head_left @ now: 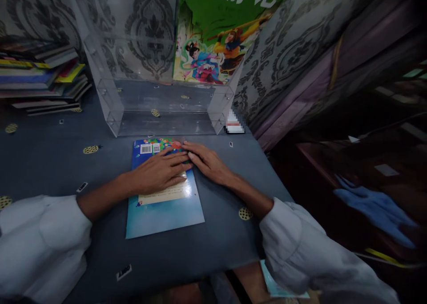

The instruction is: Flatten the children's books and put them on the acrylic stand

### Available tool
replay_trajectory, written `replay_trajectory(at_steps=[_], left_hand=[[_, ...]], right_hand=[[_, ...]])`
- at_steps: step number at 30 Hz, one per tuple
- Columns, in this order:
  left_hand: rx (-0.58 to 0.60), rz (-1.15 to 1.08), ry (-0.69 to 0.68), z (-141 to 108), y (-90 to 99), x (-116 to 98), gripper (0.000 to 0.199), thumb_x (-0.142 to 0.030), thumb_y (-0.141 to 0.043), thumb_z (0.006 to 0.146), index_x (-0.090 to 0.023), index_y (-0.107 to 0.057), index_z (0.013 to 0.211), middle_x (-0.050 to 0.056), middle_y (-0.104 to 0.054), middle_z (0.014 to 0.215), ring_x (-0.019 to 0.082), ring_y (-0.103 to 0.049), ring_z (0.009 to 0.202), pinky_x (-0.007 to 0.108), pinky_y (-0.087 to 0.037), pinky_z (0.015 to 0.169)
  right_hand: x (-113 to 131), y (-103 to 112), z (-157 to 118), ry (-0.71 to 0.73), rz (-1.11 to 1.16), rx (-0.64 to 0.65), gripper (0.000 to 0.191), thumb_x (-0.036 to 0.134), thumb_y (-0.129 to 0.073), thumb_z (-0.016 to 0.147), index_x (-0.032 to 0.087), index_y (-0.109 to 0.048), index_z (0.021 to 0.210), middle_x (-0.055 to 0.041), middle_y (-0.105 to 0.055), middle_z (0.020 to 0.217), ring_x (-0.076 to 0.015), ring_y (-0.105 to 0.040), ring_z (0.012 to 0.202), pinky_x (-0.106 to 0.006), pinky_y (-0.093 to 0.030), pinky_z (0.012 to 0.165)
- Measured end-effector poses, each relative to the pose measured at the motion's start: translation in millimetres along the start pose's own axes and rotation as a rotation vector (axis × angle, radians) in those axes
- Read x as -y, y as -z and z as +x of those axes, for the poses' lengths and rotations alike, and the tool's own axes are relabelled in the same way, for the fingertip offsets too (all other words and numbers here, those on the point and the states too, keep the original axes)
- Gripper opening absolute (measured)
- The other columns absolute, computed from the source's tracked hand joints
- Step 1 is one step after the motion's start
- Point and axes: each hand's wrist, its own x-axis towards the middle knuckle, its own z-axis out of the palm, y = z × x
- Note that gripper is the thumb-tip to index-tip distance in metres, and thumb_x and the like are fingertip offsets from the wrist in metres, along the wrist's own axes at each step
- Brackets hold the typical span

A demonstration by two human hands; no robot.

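Clear plastic forms the rack (111, 113), the landmark for everything else on the grey-blue tablecloth (60, 157) with its yellow pineapple prints. Just in front of the rack, a blue book (165, 215) lies flat and closed, its barcode label (146, 149) at the end nearer the rack and a cream text panel partly covered. Across this book rests the left hand (162, 170), palm down and open, with the fingers stretched out toward the right edge. The right hand (208, 162) is also open and palm down, reaching in from the right to the book's far right corner; its fingertips meet those of the left hand. Whether the right hand presses on the cover or only touches it, I cannot tell. Both arms wear pale sleeves.

Inside the rack, on its right side, stands a green book (213, 42) with large white characters and painted figures. Left of the rack sits an uneven stack of books (40, 77). Beside the rack's lower right corner is a small white item (235, 122), too pixelated to identify. Behind the rack hangs a patterned curtain (280, 50).
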Motion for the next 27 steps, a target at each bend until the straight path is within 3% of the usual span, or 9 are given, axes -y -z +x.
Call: replay_trajectory(at_steps=[7, 13, 27], left_hand=[[0.005, -0.038, 0.01, 1.0, 0.2, 0.0, 0.047, -0.042, -0.031, 0.109, -0.018, -0.055, 0.141, 0.011, -0.059, 0.145, 0.023, -0.045, 0.143, 0.047, -0.024, 0.123], [0.021, -0.019, -0.005, -0.8, 1.3, -3.7, 0.055, -0.045, -0.023, 0.11, -0.014, -0.053, 0.144, 0.013, -0.058, 0.146, 0.025, -0.044, 0.145, 0.048, -0.024, 0.122], [0.109, -0.068, -0.023, -2.8, 6.1, -16.7, 0.057, -0.048, -0.021, 0.11, -0.016, -0.046, 0.149, 0.011, -0.055, 0.149, 0.022, -0.042, 0.146, 0.045, -0.025, 0.122]], right_hand=[[14.4, 2.9, -24.6, -0.023, 0.011, -0.001, 0.04, 0.035, -0.04, 0.106, 0.025, -0.054, 0.142, -0.0092, -0.062, 0.142, -0.0213, -0.056, 0.134, -0.05, -0.045, 0.113], [13.6, 1.1, -24.6, -0.017, -0.006, -0.014, 0.04, 0.034, -0.038, 0.107, 0.023, -0.055, 0.141, -0.01, -0.063, 0.141, -0.0212, -0.057, 0.133, -0.049, -0.045, 0.113], [22.4, 3.3, -28.2, -0.007, -0.013, -0.047, 0.038, 0.033, -0.039, 0.106, 0.023, -0.06, 0.135, -0.0093, -0.069, 0.132, -0.0226, -0.062, 0.125, -0.047, -0.05, 0.107]])
